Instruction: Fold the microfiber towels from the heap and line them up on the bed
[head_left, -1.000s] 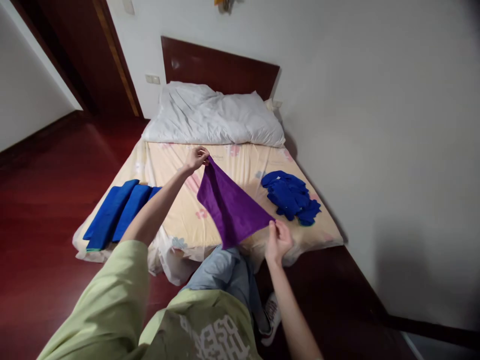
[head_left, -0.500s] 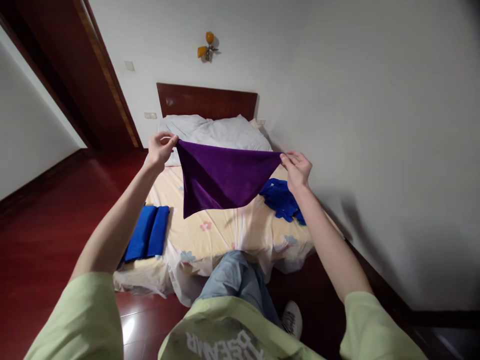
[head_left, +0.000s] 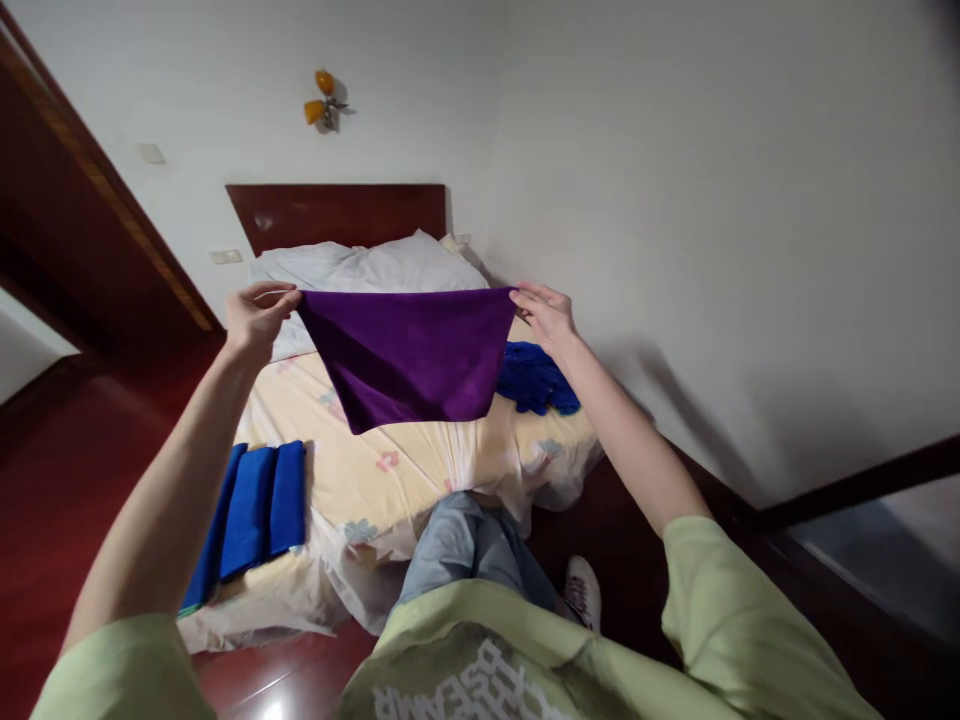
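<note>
A purple cloth (head_left: 412, 355) hangs stretched in the air above the bed, its top edge pulled nearly straight. My left hand (head_left: 259, 315) pinches its upper left corner. At the upper right corner, my right hand (head_left: 545, 312) has the cloth between thumb and fingers. Several folded blue cloths (head_left: 251, 510) lie side by side on the bed's near left corner. Partly behind my right wrist, a crumpled heap of blue cloth (head_left: 536, 378) rests on the right side of the bed.
The bed (head_left: 405, 500) has a pale flowered sheet and white pillows (head_left: 375, 268) against a dark wooden headboard (head_left: 345, 215). A wall (head_left: 675, 200) runs along the right. Reddish floor (head_left: 90, 480) shows at the left. My knee touches the bed's front edge.
My view has turned to the right, so the bed sits further left. The purple cloth's top edge is more level, and its lower right side hangs lower and squarer.
</note>
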